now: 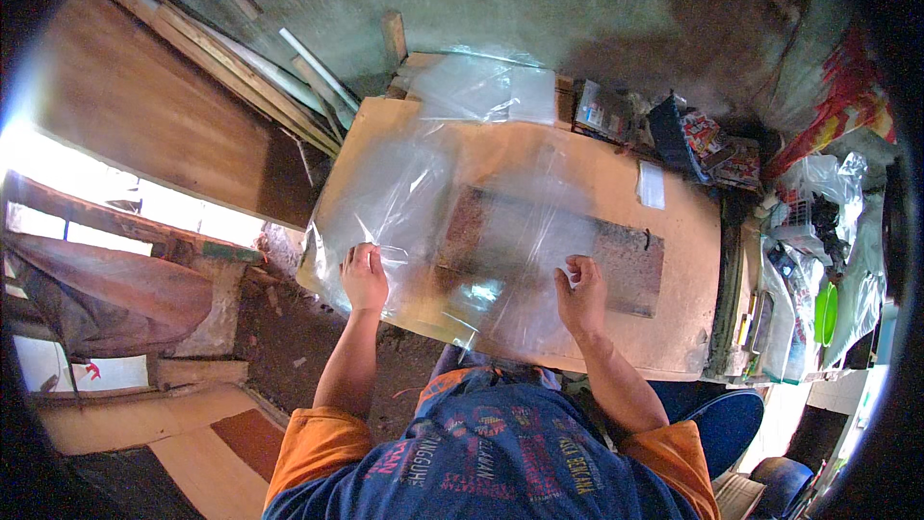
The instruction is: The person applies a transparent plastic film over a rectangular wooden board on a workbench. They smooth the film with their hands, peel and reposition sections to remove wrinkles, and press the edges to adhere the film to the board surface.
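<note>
A large clear plastic sheet (399, 183) lies wrinkled and shiny across the left and middle of a tan board-topped table (688, 270). At its near left part, my left hand (365, 279) has its fingers curled together on the plastic, which rises in creases beside the fingertips. My right hand (582, 297) hovers by the right side of the plastic, fingers loosely bent, with a gap between thumb and forefinger. Under the plastic and out to its right lies a dark, speckled flat rectangular plate (630, 270), partly veiled by the film.
More clear plastic sheets (486, 91) are stacked at the table's far edge. Beside them stand a small box (602, 111) and colourful packets (707, 140). A white paper (651, 184) lies far right. Plastic bags (799, 279) crowd the right side; wooden planks (221, 63) lean at left.
</note>
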Action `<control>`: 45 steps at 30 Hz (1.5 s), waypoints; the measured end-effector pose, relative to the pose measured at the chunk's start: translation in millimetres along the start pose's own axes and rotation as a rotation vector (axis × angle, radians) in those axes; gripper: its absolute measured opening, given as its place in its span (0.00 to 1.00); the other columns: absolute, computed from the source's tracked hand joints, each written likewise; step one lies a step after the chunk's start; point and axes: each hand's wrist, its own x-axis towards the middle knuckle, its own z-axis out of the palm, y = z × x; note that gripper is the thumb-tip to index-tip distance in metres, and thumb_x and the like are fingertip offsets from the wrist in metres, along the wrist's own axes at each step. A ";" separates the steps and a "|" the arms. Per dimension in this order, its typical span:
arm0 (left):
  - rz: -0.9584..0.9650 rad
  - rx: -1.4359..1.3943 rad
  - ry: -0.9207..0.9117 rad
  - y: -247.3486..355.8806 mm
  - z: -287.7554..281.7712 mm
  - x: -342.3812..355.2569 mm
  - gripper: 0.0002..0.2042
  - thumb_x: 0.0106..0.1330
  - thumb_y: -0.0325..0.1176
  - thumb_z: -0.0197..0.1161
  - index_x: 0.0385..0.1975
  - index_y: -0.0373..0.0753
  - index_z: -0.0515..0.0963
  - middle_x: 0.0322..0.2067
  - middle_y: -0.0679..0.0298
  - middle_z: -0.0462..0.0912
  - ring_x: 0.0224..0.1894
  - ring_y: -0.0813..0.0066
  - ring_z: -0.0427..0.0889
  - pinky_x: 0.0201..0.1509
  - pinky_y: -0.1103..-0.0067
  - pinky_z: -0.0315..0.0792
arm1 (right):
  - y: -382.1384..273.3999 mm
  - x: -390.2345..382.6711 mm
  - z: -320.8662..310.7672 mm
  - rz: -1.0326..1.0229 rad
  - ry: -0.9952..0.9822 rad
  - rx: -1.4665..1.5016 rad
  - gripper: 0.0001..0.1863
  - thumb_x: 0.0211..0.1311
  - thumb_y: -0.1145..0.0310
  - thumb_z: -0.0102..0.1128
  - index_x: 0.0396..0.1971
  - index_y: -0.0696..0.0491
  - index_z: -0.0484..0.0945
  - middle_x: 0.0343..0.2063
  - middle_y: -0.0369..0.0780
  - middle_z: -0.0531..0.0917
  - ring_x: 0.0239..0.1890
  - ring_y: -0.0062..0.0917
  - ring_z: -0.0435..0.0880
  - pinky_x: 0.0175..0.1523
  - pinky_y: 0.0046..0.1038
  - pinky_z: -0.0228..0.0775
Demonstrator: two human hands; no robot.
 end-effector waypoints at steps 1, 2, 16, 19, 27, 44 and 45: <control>0.021 -0.024 0.029 11.5 -11.1 2.9 0.02 0.67 0.29 0.60 0.36 0.41 0.77 0.37 0.60 0.82 0.43 0.55 0.80 0.47 0.62 0.69 | -0.4 -1.3 3.9 0.020 -0.048 0.031 0.14 0.59 0.71 0.69 0.42 0.56 0.77 0.35 0.42 0.80 0.37 0.33 0.79 0.43 0.32 0.74; 0.032 -0.059 0.038 23.5 -21.7 2.8 0.02 0.67 0.29 0.61 0.36 0.40 0.77 0.37 0.60 0.82 0.42 0.54 0.80 0.47 0.62 0.69 | -1.3 -3.0 8.1 0.040 -0.096 0.062 0.13 0.60 0.70 0.69 0.42 0.56 0.77 0.35 0.42 0.81 0.37 0.32 0.79 0.42 0.31 0.74; 0.354 -0.330 -0.277 141.7 -36.3 -77.8 0.09 0.63 0.33 0.67 0.40 0.40 0.78 0.45 0.58 0.81 0.49 0.56 0.79 0.52 0.63 0.69 | -26.4 -12.2 43.5 0.384 -0.473 0.737 0.18 0.68 0.53 0.62 0.40 0.55 0.80 0.32 0.36 0.84 0.34 0.22 0.82 0.39 0.26 0.70; 0.343 -0.361 -0.383 150.8 -31.3 -83.7 0.12 0.64 0.35 0.67 0.43 0.39 0.78 0.50 0.54 0.79 0.52 0.52 0.77 0.55 0.61 0.68 | -9.1 -4.1 27.2 0.408 -0.331 0.564 0.12 0.67 0.62 0.63 0.36 0.56 0.80 0.26 0.36 0.82 0.24 0.20 0.80 0.29 0.25 0.71; 0.191 -0.180 -0.498 132.6 -2.8 -92.4 0.26 0.65 0.43 0.66 0.60 0.42 0.70 0.63 0.47 0.69 0.66 0.44 0.65 0.67 0.56 0.62 | 41.4 17.2 -5.7 0.460 -0.263 0.077 0.23 0.56 0.63 0.73 0.45 0.61 0.74 0.25 0.42 0.83 0.25 0.29 0.82 0.31 0.33 0.73; -0.174 -0.121 -0.660 136.6 40.7 -105.0 0.48 0.65 0.51 0.65 0.78 0.53 0.39 0.72 0.35 0.49 0.74 0.35 0.49 0.71 0.43 0.48 | 86.5 -76.8 -1.5 0.250 0.125 -0.005 0.30 0.61 0.58 0.70 0.52 0.61 0.66 0.46 0.52 0.74 0.49 0.47 0.74 0.55 0.44 0.68; -0.170 -0.130 -0.665 136.2 43.0 -104.1 0.48 0.65 0.51 0.65 0.78 0.52 0.39 0.72 0.36 0.50 0.74 0.36 0.49 0.70 0.43 0.48 | 80.8 -73.6 -1.4 0.282 0.105 -0.007 0.30 0.61 0.58 0.70 0.52 0.61 0.66 0.44 0.51 0.74 0.46 0.45 0.75 0.53 0.43 0.69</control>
